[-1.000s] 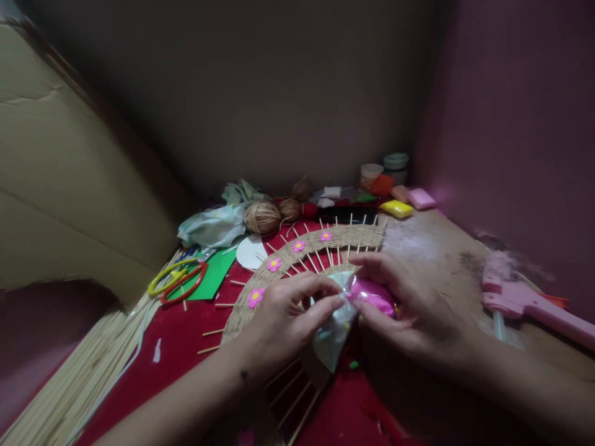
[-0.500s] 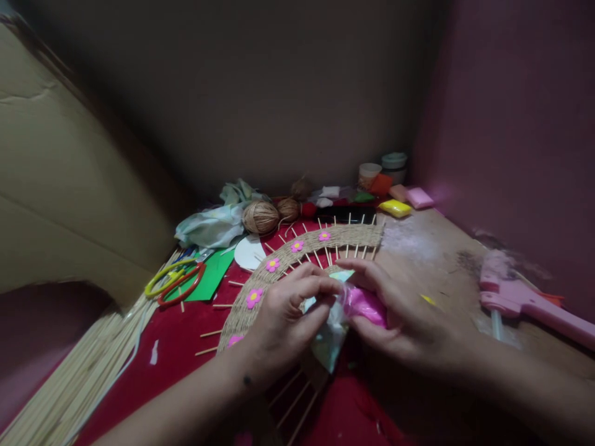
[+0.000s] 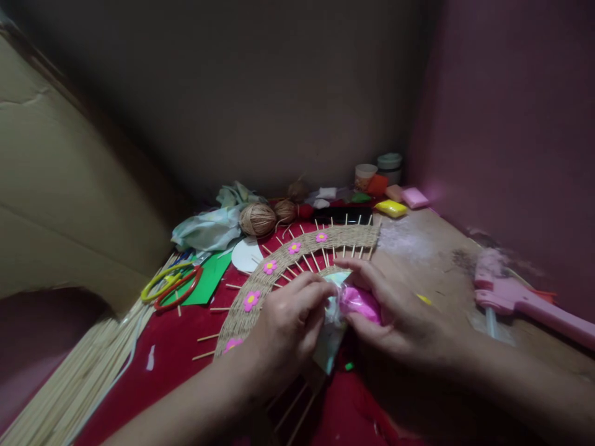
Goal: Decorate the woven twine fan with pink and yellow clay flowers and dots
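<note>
A small clear packet of bright pink clay is held between my two hands. My right hand grips its body between thumb and fingers. With fingers closed, my left hand pinches the clear plastic at the packet's left end. Beneath them lies a woven twine fan on thin sticks, decorated with pink flowers that have yellow centres. Pale patterned fabric covers the fan's inner part, partly hidden by my hands.
Scissors rest on green sheet at left, near a bundle of sticks. Twine balls, a cup and clay packets stand behind. A pink glue gun lies right.
My left fingers have curled in more at the packet's plastic end. The packet stays in my right hand. The whole view has shifted slightly.
</note>
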Motion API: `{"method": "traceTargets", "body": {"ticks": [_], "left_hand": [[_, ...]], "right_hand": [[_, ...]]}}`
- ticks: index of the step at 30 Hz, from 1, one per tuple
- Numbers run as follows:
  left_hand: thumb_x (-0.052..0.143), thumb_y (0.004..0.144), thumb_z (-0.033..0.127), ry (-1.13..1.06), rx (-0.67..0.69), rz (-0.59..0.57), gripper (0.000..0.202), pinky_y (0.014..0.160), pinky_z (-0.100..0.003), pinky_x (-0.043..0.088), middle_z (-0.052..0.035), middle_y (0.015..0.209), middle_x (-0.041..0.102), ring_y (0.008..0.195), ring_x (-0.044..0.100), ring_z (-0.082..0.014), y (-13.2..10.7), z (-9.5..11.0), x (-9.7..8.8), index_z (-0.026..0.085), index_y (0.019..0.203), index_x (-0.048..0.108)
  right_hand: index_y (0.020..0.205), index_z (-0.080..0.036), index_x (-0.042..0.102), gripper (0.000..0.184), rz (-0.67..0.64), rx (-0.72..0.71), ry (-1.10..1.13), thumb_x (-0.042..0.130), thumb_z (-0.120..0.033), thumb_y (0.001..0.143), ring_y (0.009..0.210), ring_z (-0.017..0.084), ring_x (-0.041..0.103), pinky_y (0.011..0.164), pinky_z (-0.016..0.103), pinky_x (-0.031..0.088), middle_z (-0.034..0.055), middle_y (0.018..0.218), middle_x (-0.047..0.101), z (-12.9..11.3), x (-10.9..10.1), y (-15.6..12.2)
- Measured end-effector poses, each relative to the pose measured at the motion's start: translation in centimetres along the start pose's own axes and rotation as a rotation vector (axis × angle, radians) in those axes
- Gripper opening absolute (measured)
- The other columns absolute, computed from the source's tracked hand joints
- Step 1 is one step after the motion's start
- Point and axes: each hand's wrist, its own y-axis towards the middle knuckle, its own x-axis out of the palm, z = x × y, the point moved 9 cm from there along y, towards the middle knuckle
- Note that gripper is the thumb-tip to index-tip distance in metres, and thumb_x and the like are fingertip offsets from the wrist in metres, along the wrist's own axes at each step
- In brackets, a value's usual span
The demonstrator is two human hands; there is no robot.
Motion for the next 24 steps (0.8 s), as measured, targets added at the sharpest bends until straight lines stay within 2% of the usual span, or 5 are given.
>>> {"method": "traceTargets", "body": {"ticks": [4, 8, 14, 20, 24], "left_hand": [[0.059, 0.082, 0.006, -0.077, -0.043, -0.005, 0.014, 0.069, -0.017, 0.048, -0.0055, 0.087, 0.064, 0.078, 0.06, -0.0091, 0.3, -0.2, -0.1, 0.011, 0.091, 0.068], [0.058, 0.083, 0.007, -0.132, -0.015, 0.054, 0.014, 0.065, -0.017, 0.048, -0.0067, 0.082, 0.062, 0.074, 0.058, -0.0092, 0.2, 0.2, -0.3, 0.009, 0.09, 0.07], [0.053, 0.087, 0.012, -0.148, 0.024, 0.0, 0.019, 0.064, -0.023, 0.048, -0.0083, 0.085, 0.058, 0.075, 0.056, -0.0118, -0.2, 0.3, 0.9, 0.008, 0.1, 0.067], [0.055, 0.086, 0.011, -0.134, -0.007, -0.103, 0.01, 0.064, -0.018, 0.045, -0.0043, 0.084, 0.058, 0.074, 0.055, -0.0086, 0.1, 0.2, 1.2, 0.011, 0.085, 0.065], [0.057, 0.084, 0.009, -0.138, -0.005, -0.078, 0.008, 0.064, -0.017, 0.044, -0.0032, 0.081, 0.056, 0.072, 0.054, -0.0078, -0.1, 0.5, 0.9, 0.011, 0.079, 0.062]], "right_hand": [[0.134, -0.016, 0.03, 0.058, -0.051, -0.016, 0.018, 0.051, -0.013, 0.079, 0.095, 0.021, 0.061, 0.078, 0.033, 0.052, 0.0134, 0.116, 0.059, -0.1, 0.3, -0.1], [0.137, -0.02, 0.025, 0.063, -0.145, 0.055, 0.063, 0.051, -0.015, 0.08, 0.076, 0.017, 0.06, 0.065, 0.032, 0.051, 0.0073, 0.098, 0.061, 0.3, 1.0, -0.4], [0.139, -0.015, 0.023, 0.067, -0.18, 0.053, 0.137, 0.048, -0.012, 0.076, 0.087, 0.02, 0.06, 0.075, 0.036, 0.051, 0.0126, 0.111, 0.057, 0.3, 1.3, -0.3], [0.138, -0.015, 0.027, 0.067, -0.213, 0.049, 0.16, 0.05, -0.013, 0.076, 0.081, 0.02, 0.061, 0.067, 0.031, 0.052, 0.0102, 0.1, 0.061, -0.3, 1.8, -0.4], [0.141, -0.021, 0.026, 0.07, -0.216, 0.059, 0.149, 0.054, -0.013, 0.077, 0.083, 0.019, 0.061, 0.068, 0.03, 0.052, 0.0077, 0.098, 0.062, -0.1, 1.7, -0.7]]}}
